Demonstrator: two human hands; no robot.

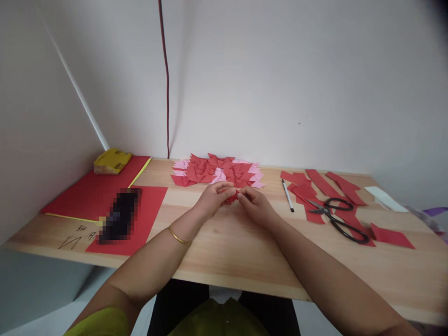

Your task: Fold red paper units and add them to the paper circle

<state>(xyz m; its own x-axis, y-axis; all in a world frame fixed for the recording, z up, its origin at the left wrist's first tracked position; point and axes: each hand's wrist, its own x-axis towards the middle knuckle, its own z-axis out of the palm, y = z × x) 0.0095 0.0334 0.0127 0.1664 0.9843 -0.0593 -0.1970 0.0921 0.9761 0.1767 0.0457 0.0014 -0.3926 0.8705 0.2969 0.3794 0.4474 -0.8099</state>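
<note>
Wooden counter (224,261): left hand (213,198) and right hand (258,206) meet mid-counter on a small folded red paper piece (231,196). Red-and-pink folded-paper rosette (217,171) just behind. White pen (288,196) to the right; black scissors (338,217) further right, on red paper strips (322,183). Red paper sheets (93,191) far left, yellow packet (112,161) on their back corner.

small folded red paper piece (232,196), mid-table, mostly hidden

Open wood (227,249) between scissors (341,219), red sheet (149,212)
</note>
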